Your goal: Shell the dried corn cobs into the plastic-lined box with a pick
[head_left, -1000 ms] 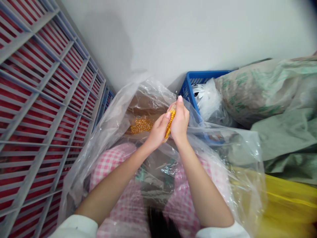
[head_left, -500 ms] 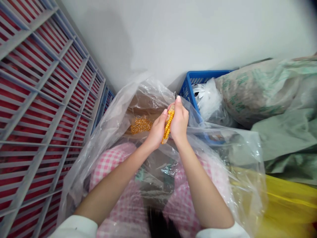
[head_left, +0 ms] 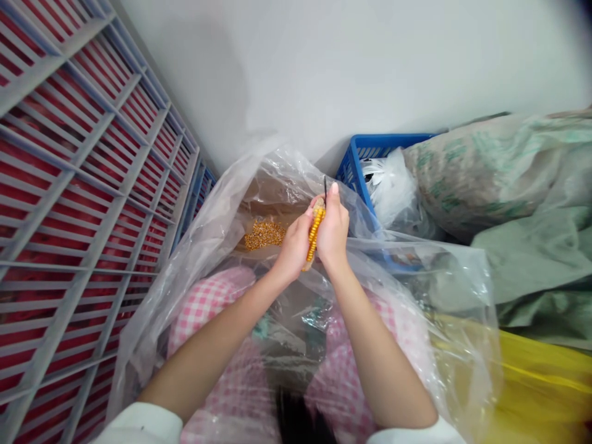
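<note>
An ear of corn is held upright, at a slight tilt, between my two hands over an open clear plastic bag. My left hand is closed round its left side. Against its right side presses my right hand, fingers closed and thumb pointing up. A thin dark rod-shaped tool sticks up from the right hand beside the thumb; its lower part is hidden. Yellow kernels show along the cob, with a pale stripped part near its top. Loose corn kernels lie piled inside the bag, left of my hands.
A slatted plastic crate with red contents stands at the left. At the right are a blue basket holding white plastic bags, a large woven sack and yellow material. A white wall rises behind.
My hands and the ear of corn have shifted only slightly. More of the dark tool shows above my right hand, whose thumb has moved a little lower.
</note>
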{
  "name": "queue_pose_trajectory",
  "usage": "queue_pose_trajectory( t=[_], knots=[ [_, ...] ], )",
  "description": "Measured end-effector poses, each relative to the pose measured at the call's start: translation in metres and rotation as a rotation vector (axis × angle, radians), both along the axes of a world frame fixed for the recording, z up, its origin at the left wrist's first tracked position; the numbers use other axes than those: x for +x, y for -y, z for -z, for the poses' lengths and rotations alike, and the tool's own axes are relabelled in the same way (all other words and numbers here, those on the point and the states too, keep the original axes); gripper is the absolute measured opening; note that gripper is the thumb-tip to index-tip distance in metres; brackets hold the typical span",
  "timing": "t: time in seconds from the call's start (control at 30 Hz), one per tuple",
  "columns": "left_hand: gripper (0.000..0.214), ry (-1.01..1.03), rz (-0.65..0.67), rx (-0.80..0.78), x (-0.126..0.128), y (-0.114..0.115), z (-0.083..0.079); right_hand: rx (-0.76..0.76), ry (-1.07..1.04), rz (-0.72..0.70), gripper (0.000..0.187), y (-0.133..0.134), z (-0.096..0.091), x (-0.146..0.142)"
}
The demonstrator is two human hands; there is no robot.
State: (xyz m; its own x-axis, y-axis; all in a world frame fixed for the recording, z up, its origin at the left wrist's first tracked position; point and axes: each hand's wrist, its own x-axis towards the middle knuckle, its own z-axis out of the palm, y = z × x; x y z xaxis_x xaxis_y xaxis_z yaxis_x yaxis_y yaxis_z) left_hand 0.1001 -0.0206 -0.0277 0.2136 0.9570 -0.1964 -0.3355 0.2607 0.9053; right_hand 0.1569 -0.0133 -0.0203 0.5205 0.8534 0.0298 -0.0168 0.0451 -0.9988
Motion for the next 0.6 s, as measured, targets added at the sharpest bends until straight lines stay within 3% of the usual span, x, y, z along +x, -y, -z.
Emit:
queue_pose_trajectory(
  t=[0.1,0.27,0.4,0.6],
  knots=[
    [0.031,0.008,-0.010,-0.048,0.0002,-0.0014,0.0001,0.017,0.023,-0.012,0.056,0.0002,-0.0009,0.0008],
    [0.033,0.137,0.097,-0.063,-0.0022,-0.0056,-0.0059,0.044,0.070,-0.028,0.054,0.0029,-0.0008,-0.0022],
    [0.027,0.123,0.029,-0.032,-0.0008,-0.0026,-0.0011,0.065,0.041,-0.037,0.053,0.0025,0.0002,-0.0028],
    [0.031,0.058,-0.036,-0.189,-0.0005,-0.0004,0.0017,0.044,0.056,0.031,0.054,-0.0023,0.0042,0.0014]
  ],
)
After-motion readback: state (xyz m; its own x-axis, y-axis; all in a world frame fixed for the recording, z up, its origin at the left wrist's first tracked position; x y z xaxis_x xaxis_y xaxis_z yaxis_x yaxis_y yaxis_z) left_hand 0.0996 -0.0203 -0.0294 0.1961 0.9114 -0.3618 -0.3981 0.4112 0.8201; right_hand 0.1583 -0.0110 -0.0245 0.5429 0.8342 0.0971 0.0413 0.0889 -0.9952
